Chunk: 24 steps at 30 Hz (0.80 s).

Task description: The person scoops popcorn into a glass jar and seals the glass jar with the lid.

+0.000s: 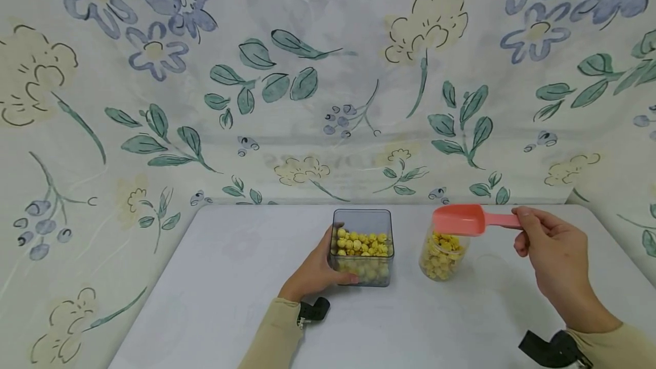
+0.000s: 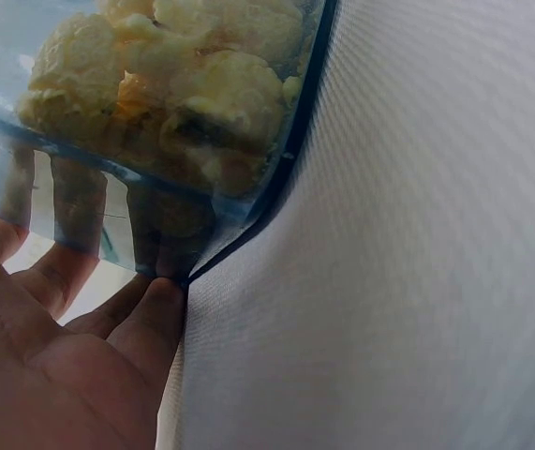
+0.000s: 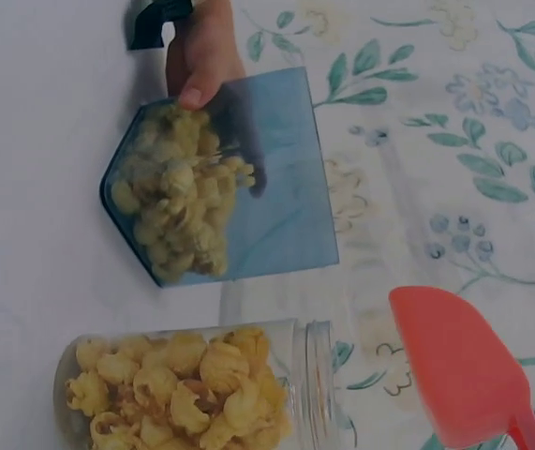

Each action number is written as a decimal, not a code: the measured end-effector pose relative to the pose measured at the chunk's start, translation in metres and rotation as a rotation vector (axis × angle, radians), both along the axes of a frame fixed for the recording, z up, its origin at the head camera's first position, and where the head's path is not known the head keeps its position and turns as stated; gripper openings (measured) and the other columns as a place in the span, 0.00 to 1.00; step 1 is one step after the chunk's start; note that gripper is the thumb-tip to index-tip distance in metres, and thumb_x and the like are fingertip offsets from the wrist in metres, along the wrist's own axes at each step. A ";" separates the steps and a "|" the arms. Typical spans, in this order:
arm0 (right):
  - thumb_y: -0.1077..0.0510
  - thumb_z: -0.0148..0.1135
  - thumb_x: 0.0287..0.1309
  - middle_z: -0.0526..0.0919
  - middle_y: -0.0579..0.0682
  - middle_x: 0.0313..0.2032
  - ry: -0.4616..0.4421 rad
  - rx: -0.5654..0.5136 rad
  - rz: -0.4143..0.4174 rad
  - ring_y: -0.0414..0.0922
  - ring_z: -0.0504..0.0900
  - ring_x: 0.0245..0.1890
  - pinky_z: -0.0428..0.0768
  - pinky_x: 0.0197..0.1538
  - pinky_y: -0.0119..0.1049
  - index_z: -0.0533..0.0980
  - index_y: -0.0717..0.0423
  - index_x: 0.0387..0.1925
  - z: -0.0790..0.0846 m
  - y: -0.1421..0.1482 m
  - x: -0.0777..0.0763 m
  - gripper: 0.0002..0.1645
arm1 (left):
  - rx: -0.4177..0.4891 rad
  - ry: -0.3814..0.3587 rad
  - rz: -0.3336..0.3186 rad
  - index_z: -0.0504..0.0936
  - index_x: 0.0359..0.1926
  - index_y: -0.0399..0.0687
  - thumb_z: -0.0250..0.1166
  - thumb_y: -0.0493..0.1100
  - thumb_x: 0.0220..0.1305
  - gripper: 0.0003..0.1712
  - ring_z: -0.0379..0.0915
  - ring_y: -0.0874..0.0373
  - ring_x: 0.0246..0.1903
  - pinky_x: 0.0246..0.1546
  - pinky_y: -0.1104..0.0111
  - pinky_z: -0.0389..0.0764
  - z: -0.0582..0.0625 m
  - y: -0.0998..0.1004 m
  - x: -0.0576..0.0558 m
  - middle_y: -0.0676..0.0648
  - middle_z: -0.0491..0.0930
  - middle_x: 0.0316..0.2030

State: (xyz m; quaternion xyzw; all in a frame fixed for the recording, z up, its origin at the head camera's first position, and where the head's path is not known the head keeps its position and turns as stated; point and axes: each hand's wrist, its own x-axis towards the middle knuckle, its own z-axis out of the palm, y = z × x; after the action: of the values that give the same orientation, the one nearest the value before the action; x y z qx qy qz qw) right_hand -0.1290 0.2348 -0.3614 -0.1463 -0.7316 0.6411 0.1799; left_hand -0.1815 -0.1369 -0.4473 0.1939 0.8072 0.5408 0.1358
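Your R hand pinches scoop, L hand grips box; unheld jar may tip if scoop knocks it.

A pale floral backdrop stands behind and beside 1 white table.

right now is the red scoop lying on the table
No, the right hand holds the red scoop up, higher than the jar.

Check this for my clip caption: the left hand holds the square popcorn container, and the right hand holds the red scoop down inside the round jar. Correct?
Not quite: the red scoop is held above the round jar, not inside it; the right wrist view shows a gap between them.
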 end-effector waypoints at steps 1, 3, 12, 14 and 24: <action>0.49 0.58 0.60 0.79 0.44 0.24 0.007 -0.004 0.006 0.38 0.72 0.15 0.74 0.21 0.23 0.73 0.67 0.51 0.000 -0.003 -0.001 0.27 | -0.005 0.000 0.002 0.43 0.70 0.68 0.77 0.46 0.41 0.63 0.57 0.58 0.62 0.63 0.54 0.56 0.000 0.000 0.000 0.52 0.59 0.65; 0.49 0.57 0.60 0.79 0.44 0.24 0.008 0.011 0.015 0.38 0.72 0.16 0.75 0.21 0.23 0.73 0.67 0.52 0.000 -0.007 -0.001 0.27 | -0.016 0.003 0.004 0.43 0.70 0.68 0.77 0.47 0.41 0.63 0.56 0.57 0.63 0.63 0.53 0.56 0.001 0.000 0.000 0.51 0.58 0.66; 0.47 0.58 0.60 0.79 0.46 0.24 0.022 -0.030 0.070 0.39 0.72 0.15 0.74 0.21 0.23 0.73 0.68 0.52 0.002 -0.026 -0.006 0.29 | -0.033 0.017 -0.001 0.44 0.70 0.67 0.77 0.47 0.42 0.62 0.58 0.57 0.62 0.62 0.53 0.57 0.001 0.000 0.000 0.52 0.60 0.65; 0.47 0.58 0.60 0.79 0.46 0.24 0.016 -0.033 0.073 0.39 0.72 0.15 0.74 0.21 0.23 0.73 0.68 0.52 0.002 -0.030 -0.008 0.29 | -0.033 0.015 0.002 0.44 0.70 0.68 0.77 0.47 0.42 0.62 0.58 0.57 0.62 0.63 0.53 0.57 0.002 0.000 0.000 0.52 0.59 0.65; 0.45 0.54 0.62 0.80 0.45 0.27 -0.023 0.043 0.097 0.39 0.72 0.17 0.75 0.23 0.24 0.73 0.64 0.53 0.005 -0.054 -0.014 0.29 | -0.045 0.014 0.011 0.44 0.70 0.68 0.77 0.47 0.42 0.62 0.58 0.57 0.62 0.62 0.52 0.58 0.002 0.001 0.001 0.52 0.59 0.65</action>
State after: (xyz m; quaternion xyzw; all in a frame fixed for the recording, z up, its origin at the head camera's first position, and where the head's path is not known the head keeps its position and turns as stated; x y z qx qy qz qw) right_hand -0.1426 0.1807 -0.3567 -0.1141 -0.7533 0.6316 0.1432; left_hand -0.1803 -0.1361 -0.4457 0.1901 0.8211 0.5218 0.1317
